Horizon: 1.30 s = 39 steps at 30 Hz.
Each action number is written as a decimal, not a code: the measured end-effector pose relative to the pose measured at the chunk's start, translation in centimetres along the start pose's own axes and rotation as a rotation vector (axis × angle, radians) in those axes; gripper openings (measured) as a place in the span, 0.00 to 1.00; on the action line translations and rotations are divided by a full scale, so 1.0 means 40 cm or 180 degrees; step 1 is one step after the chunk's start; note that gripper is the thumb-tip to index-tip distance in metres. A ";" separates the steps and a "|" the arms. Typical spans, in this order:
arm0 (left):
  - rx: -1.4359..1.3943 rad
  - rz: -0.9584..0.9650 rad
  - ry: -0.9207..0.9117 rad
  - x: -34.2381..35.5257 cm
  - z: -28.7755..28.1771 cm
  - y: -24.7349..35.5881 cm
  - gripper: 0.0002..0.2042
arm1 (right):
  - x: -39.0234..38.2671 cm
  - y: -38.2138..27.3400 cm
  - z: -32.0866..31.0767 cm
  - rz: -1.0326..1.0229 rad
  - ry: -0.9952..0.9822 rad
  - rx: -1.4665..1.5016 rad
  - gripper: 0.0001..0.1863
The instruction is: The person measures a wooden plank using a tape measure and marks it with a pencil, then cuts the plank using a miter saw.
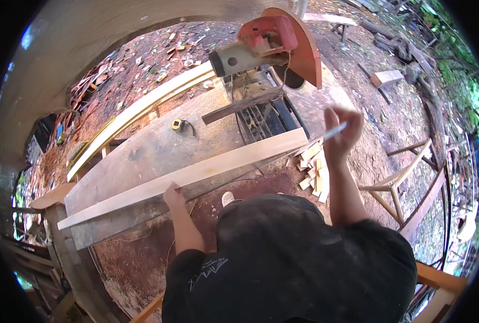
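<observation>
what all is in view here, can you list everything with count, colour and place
long board: 1, pale, along the bench's near side
thin stick-like tool: 1, whitish, in the right hand
power saw: 1, red and grey, far side
dark wood strip: 1, grey-brown, by the saw
tape measure: 1, yellow and black, on the bench
bench: 1, grey-brown, centre left
offcuts: uncountable pile, pale, right of centre
wooden frame: 1, light brown, right
ground litter: uncountable, mixed, beyond the bench
greenery: uncountable, green, right edge
shirt: 1, black, bottom
left hand: 1, bare, at the board
right hand: 1, bare, raised
</observation>
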<state>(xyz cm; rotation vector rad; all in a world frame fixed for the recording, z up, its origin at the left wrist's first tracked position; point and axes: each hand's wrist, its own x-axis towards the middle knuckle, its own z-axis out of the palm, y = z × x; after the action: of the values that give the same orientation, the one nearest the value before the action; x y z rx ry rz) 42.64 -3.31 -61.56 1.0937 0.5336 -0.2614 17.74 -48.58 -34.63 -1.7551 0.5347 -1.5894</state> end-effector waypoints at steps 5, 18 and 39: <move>-0.0461 -0.0373 0.0018 -0.132 -0.027 -0.066 0.07 | -0.260 0.405 -0.220 0.2234 -0.1250 -0.1536 0.24; -0.1381 0.0690 0.0273 -0.381 -0.142 -0.039 0.23 | -0.066 0.496 -0.869 0.3089 -0.0502 -0.3432 0.39; -0.0413 0.3122 0.0648 -0.604 0.208 0.499 0.16 | -0.083 0.364 -0.576 0.1724 0.1632 -0.1518 0.18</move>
<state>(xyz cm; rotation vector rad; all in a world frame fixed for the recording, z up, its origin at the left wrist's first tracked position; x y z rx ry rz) 33.63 -3.23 -30.41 1.1406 0.1403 0.7359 -3.11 -61.09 -47.42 -1.3119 1.5967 -1.5724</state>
